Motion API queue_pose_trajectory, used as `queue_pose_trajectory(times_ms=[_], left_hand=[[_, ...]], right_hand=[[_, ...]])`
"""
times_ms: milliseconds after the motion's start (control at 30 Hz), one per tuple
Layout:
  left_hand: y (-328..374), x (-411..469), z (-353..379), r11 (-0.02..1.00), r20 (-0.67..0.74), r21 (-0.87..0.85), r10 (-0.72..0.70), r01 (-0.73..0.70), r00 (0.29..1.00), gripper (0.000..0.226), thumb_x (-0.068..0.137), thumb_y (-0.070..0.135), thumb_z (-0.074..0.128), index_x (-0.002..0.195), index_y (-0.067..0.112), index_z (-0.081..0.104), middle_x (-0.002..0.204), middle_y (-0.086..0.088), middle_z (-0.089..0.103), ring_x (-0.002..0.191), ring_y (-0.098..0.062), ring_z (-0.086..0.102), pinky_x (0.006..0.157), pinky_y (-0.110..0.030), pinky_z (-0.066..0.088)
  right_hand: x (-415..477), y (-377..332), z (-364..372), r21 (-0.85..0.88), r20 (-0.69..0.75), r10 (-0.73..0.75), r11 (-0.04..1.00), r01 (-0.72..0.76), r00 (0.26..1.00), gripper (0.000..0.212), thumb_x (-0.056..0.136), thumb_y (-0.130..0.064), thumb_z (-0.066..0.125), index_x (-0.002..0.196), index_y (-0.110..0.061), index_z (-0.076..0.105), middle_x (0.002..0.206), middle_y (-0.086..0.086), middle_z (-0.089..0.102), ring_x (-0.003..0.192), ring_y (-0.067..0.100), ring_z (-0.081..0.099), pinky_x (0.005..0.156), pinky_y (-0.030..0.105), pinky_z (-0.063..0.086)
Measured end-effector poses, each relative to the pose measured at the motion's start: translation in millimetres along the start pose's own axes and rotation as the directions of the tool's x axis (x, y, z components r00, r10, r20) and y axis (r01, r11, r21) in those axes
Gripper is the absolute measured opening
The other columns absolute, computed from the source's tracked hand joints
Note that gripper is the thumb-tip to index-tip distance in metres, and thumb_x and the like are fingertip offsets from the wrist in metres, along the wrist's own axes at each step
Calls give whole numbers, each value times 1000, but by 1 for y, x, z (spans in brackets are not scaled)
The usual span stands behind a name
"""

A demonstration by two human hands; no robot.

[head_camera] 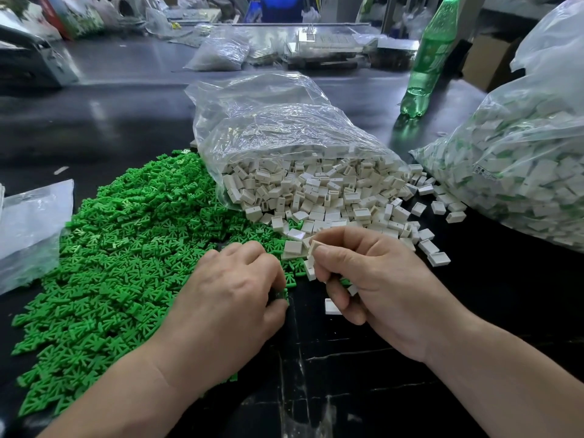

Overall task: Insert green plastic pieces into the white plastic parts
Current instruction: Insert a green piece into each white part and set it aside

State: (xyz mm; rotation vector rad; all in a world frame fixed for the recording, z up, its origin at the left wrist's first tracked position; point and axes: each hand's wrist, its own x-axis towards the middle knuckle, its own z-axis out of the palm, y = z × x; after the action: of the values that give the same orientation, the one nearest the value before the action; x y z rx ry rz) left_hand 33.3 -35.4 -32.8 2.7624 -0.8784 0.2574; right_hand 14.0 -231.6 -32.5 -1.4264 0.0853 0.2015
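Observation:
A large heap of green plastic pieces point(120, 248) covers the dark table on the left. White box-shaped plastic parts point(331, 197) spill from an open clear bag point(284, 128) in the middle. My right hand point(373, 279) pinches white parts point(313, 248) between thumb and fingers, with more white parts tucked in its palm. My left hand point(234, 295) rests palm down on the right edge of the green heap, its fingertips curled on a green piece point(284, 295); whether it grips that piece is unclear.
A big clear bag of assembled white-and-green parts point(521, 172) fills the right side. A green bottle point(429, 58) stands behind it. A flat clear bag point(28, 229) lies at the left. More bags and clutter line the table's far edge.

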Motion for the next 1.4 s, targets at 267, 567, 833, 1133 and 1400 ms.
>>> queue_pose_trajectory(times_ms=[267, 567, 833, 1133, 1400], left_hand=[[2, -2, -7, 903, -124, -399, -226, 160, 966, 9, 81, 35, 68, 86, 34, 61, 74, 13, 63, 77, -5, 60, 59, -15, 48], [-2, -2, -9, 347, 73, -912, -386, 218, 920, 18, 74, 39, 72, 91, 32, 73, 82, -1, 75, 75, -13, 71, 63, -25, 52], [-1, -3, -5, 330, 82, -922, -341, 201, 936, 24, 72, 44, 74, 91, 29, 74, 81, -2, 74, 73, -15, 70, 64, -22, 54], [0, -7, -5, 455, 18, -870, -355, 189, 935, 26, 74, 51, 69, 93, 33, 72, 80, 2, 74, 73, -13, 71, 67, -19, 57], [-3, -3, -6, 71, 163, -980, -251, 186, 954, 31, 73, 42, 76, 93, 18, 73, 78, -8, 70, 69, -19, 65, 60, -25, 53]], right_hand=[[-3, 1, 1, -140, 62, -29, 989, 38, 998, 15, 99, -25, 63, 95, -28, 77, 76, 1, 63, 55, 16, 52, 41, 21, 40], [-6, -2, 3, -223, 171, 1, 974, 38, 985, 16, 96, -35, 67, 88, -23, 72, 70, -6, 62, 49, 9, 51, 38, 21, 37], [-6, 0, 2, -263, 171, -78, 957, 122, 982, 14, 97, -34, 65, 92, -25, 73, 70, -6, 61, 50, 8, 52, 40, 18, 38], [-8, 0, 2, -290, 188, -138, 938, 189, 973, 15, 98, -38, 63, 94, -28, 73, 71, -6, 62, 51, 8, 54, 43, 14, 39], [-9, -2, 3, -166, 211, -133, 971, 170, 968, 15, 95, -35, 64, 96, -23, 73, 72, -3, 61, 50, 11, 52, 39, 20, 38]])
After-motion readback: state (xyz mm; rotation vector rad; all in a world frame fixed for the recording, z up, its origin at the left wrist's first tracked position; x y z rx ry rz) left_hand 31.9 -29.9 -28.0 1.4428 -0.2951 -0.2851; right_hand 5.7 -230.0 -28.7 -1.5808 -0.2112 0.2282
